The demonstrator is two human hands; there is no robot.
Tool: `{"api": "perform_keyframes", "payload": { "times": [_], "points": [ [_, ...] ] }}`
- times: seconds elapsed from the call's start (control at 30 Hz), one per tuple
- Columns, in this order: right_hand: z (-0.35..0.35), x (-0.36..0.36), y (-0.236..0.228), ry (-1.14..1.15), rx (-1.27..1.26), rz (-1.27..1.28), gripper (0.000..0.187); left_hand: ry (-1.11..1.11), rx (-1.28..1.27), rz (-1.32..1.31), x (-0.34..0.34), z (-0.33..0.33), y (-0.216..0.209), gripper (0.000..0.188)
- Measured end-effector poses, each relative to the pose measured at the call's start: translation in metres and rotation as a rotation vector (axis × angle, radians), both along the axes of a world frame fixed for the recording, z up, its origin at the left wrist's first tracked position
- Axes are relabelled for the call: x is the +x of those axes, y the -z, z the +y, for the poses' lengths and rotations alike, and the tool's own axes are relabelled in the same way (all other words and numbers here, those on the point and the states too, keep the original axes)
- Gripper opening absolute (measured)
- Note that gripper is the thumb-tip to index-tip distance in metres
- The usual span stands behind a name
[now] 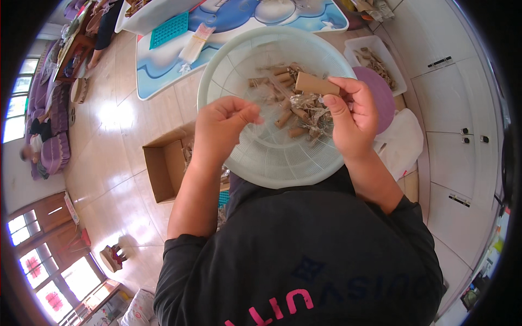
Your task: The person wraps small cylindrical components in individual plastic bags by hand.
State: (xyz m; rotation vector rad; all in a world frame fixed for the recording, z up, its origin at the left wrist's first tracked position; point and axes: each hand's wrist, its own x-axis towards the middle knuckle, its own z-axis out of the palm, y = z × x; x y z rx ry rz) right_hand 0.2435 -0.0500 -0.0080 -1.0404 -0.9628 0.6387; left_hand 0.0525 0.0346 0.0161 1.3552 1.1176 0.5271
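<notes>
In my right hand [353, 111] is a flat, light-brown cardboard-like piece [312, 84], pinched between thumb and fingers over the right part of a pale green mesh basket [244, 168]. My left hand [225, 122] hovers over the basket's left part, its thumb and fingers pressed together. Whatever is between them, perhaps something clear, is too small to make out. Below the hands, several small brown rolls [284, 118] lie heaped in the basket, mixed with shiny clear plastic wrapping [307, 101]. The basket rests at my lap.
An open cardboard box [163, 168] stands on the floor at left. Ahead is a blue patterned low table [157, 70] with a teal grid tray [169, 31] and a plastic packet [197, 43]. At right are a white bin [399, 76] of brown pieces, a purple round lid [383, 103] and cabinets [446, 103].
</notes>
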Motion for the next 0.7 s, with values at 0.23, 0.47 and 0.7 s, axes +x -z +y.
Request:
{"api": "perform_keyframes", "payload": {
  "times": [0.23, 0.47, 0.7],
  "points": [
    [0.003, 0.006, 0.013, 0.124, 0.101, -0.527, 0.022, 0.024, -0.052, -0.085, 0.010, -0.015, 0.011, 0.011],
    [0.002, 0.009, 0.015, 0.148, 0.134, -0.643, 0.025, 0.008, -0.030, -0.114, 0.005, -0.017, 0.016, 0.010],
    [-0.004, -0.003, 0.020, -0.045, -0.103, -0.371, 0.021, 0.006, 0.072, -0.156, 0.009, -0.021, 0.033, 0.018]
  ]
}}
